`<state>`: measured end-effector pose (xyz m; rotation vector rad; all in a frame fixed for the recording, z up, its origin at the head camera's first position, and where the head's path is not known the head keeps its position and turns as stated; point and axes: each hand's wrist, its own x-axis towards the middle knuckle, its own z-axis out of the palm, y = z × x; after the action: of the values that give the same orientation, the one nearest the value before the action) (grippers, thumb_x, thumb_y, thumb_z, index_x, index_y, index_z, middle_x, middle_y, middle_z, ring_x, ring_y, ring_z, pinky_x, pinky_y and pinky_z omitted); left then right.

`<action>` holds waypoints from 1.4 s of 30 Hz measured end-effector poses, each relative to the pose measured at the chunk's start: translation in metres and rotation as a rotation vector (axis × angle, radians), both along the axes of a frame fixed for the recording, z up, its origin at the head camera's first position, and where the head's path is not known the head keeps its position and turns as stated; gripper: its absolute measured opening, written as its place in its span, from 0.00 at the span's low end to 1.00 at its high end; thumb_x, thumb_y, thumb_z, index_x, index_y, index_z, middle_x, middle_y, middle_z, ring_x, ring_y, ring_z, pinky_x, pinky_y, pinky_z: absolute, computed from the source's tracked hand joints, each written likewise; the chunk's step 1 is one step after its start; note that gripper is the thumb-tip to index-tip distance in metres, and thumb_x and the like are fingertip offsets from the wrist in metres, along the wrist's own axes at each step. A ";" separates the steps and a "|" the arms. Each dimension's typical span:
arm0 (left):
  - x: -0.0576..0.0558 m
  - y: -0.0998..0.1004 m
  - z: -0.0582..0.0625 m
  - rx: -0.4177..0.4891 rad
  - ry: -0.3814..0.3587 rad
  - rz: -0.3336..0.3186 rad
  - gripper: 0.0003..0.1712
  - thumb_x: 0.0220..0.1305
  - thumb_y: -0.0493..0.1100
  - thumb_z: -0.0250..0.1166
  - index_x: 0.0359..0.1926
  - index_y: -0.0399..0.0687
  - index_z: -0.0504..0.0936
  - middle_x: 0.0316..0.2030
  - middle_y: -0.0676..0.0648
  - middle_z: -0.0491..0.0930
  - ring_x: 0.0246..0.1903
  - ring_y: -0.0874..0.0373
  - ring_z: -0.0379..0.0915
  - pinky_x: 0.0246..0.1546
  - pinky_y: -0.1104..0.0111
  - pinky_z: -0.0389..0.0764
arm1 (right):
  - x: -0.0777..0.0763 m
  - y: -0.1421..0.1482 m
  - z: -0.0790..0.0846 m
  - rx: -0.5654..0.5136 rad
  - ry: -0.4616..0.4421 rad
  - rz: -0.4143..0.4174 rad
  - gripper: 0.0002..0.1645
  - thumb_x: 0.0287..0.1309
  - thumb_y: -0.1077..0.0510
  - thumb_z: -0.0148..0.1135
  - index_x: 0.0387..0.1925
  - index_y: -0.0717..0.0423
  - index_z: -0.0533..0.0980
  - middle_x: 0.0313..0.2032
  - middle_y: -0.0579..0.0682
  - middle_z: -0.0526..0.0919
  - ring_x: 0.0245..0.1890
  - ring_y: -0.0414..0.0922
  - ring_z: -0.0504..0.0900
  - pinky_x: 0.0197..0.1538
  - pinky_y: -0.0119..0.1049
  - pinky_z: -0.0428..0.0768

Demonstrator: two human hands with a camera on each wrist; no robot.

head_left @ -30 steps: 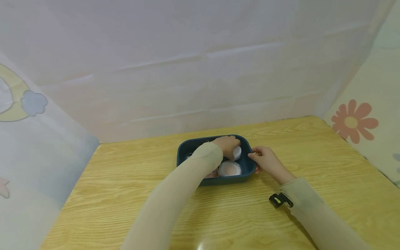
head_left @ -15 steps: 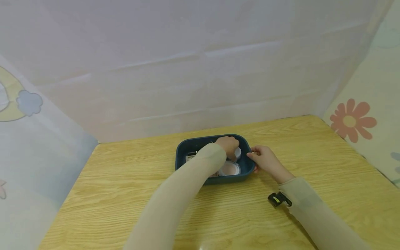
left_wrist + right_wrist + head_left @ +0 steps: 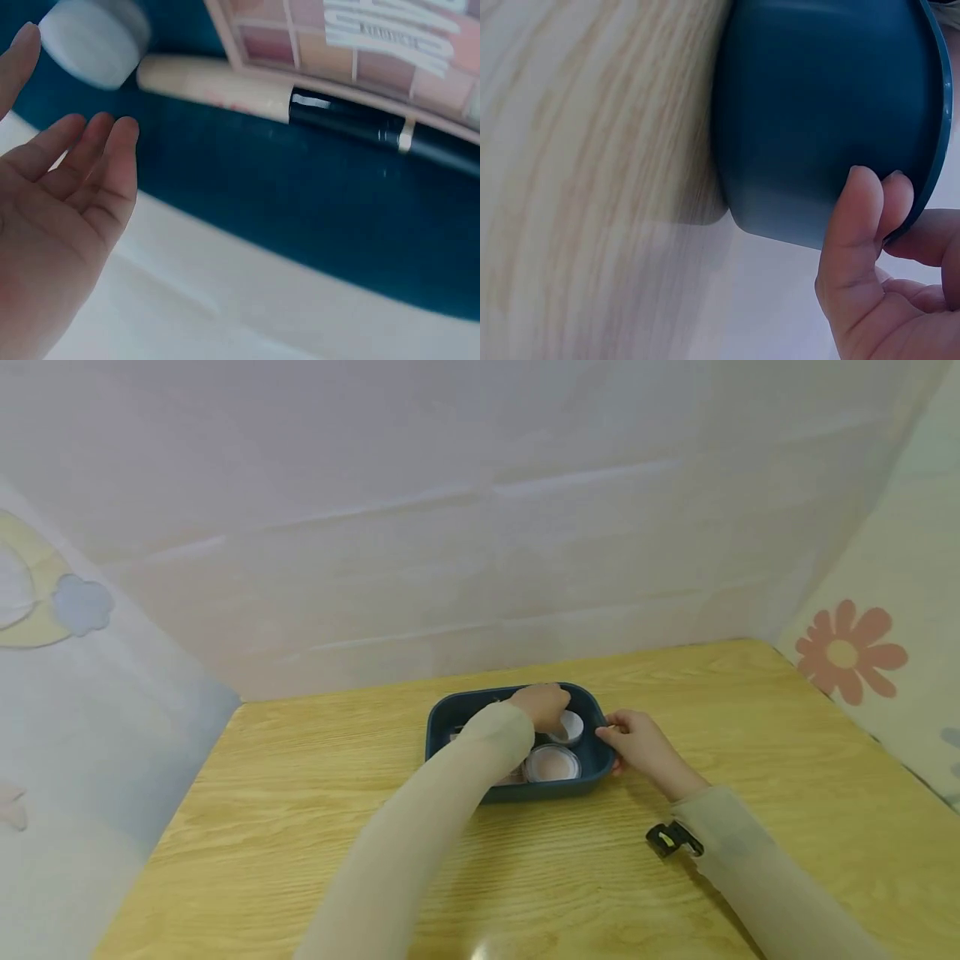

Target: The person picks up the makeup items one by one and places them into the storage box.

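A dark blue bin [image 3: 600,760] stands on the table with cosmetics inside. My left hand [image 3: 542,707] is in it, beside a white-lidded jar [image 3: 572,727]. In the left wrist view that hand [image 3: 75,195] has loosely bent fingers, apart from the jar [image 3: 97,41], with the thumb near the jar's edge. My right hand [image 3: 636,745] pinches the bin's right rim, thumb on one side and fingers against the outer wall [image 3: 817,120]. A round clear-lidded case [image 3: 553,765] with pinkish contents lies nearer me. My left forearm hides part of the bin.
Inside the bin are a pink-framed makeup palette [image 3: 277,52] and a slim beige tube with a black cap [image 3: 217,94]. The wooden table [image 3: 300,827] ends at a pale cloth backdrop [image 3: 375,568]. A black device [image 3: 673,840] is on my right wrist.
My left hand has shifted slightly left off the white-lidded jar, and more of its lid shows. My right hand has kept its hold on the rim.
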<state>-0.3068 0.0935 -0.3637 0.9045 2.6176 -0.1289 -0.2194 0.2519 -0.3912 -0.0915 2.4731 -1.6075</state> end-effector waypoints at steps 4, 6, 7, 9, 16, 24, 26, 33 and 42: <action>0.005 -0.011 0.018 0.070 -0.033 0.018 0.29 0.66 0.51 0.64 0.65 0.47 0.72 0.61 0.48 0.73 0.58 0.56 0.71 0.56 0.66 0.72 | -0.002 0.004 -0.002 -0.004 0.009 0.001 0.22 0.70 0.65 0.50 0.56 0.83 0.64 0.28 0.62 0.78 0.15 0.42 0.75 0.23 0.38 0.81; 0.008 -0.018 0.026 0.116 -0.055 0.039 0.31 0.67 0.50 0.63 0.68 0.45 0.69 0.64 0.46 0.71 0.61 0.55 0.68 0.59 0.66 0.70 | -0.003 0.005 -0.003 -0.005 0.011 0.002 0.22 0.70 0.65 0.50 0.56 0.83 0.64 0.28 0.63 0.79 0.15 0.42 0.76 0.23 0.38 0.81; 0.010 -0.021 0.030 0.138 -0.065 0.049 0.33 0.68 0.50 0.63 0.69 0.45 0.67 0.65 0.46 0.69 0.63 0.54 0.66 0.61 0.65 0.68 | -0.004 0.006 -0.004 -0.004 0.009 0.002 0.22 0.70 0.65 0.50 0.56 0.83 0.64 0.28 0.63 0.79 0.15 0.42 0.76 0.23 0.38 0.81; 0.013 -0.028 0.035 0.186 -0.087 0.076 0.34 0.68 0.50 0.62 0.71 0.45 0.65 0.68 0.45 0.66 0.66 0.54 0.62 0.64 0.64 0.65 | -0.005 0.007 -0.005 0.001 0.004 -0.005 0.22 0.70 0.65 0.50 0.55 0.82 0.64 0.28 0.63 0.79 0.15 0.41 0.76 0.23 0.37 0.81; 0.022 -0.054 0.037 0.291 -0.120 0.164 0.35 0.70 0.52 0.59 0.72 0.45 0.62 0.70 0.45 0.62 0.69 0.53 0.57 0.66 0.62 0.62 | -0.011 0.009 -0.008 0.005 -0.015 -0.018 0.22 0.70 0.65 0.50 0.56 0.82 0.64 0.29 0.63 0.79 0.15 0.40 0.75 0.22 0.35 0.80; 0.036 -0.078 0.038 0.366 -0.101 0.238 0.37 0.69 0.53 0.60 0.72 0.44 0.61 0.70 0.44 0.62 0.68 0.50 0.58 0.65 0.58 0.64 | -0.013 0.015 -0.008 -0.003 -0.028 -0.025 0.26 0.71 0.63 0.50 0.60 0.83 0.61 0.31 0.63 0.78 0.16 0.42 0.75 0.24 0.36 0.81; 0.039 -0.083 0.037 0.371 -0.097 0.243 0.37 0.69 0.53 0.60 0.73 0.43 0.60 0.70 0.43 0.61 0.69 0.49 0.57 0.66 0.57 0.63 | -0.013 0.017 -0.007 -0.002 -0.028 -0.029 0.26 0.71 0.64 0.50 0.60 0.83 0.61 0.31 0.63 0.78 0.16 0.42 0.75 0.24 0.36 0.81; 0.046 -0.097 0.030 0.414 -0.082 0.238 0.37 0.70 0.51 0.59 0.72 0.41 0.60 0.70 0.39 0.59 0.69 0.46 0.55 0.66 0.54 0.61 | -0.013 0.019 -0.005 -0.002 -0.048 -0.045 0.26 0.70 0.63 0.50 0.59 0.83 0.61 0.30 0.61 0.77 0.16 0.41 0.75 0.23 0.35 0.81; 0.061 -0.117 0.022 0.527 -0.111 0.288 0.38 0.71 0.50 0.59 0.74 0.42 0.57 0.72 0.40 0.55 0.71 0.46 0.50 0.67 0.52 0.59 | -0.015 0.021 -0.003 0.021 -0.057 -0.049 0.28 0.71 0.61 0.51 0.61 0.82 0.61 0.28 0.58 0.76 0.18 0.41 0.74 0.24 0.34 0.81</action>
<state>-0.2460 -0.0232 -0.3415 0.6444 2.6804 0.6922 -0.2341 0.2728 -0.3945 0.0181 2.4670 -1.5797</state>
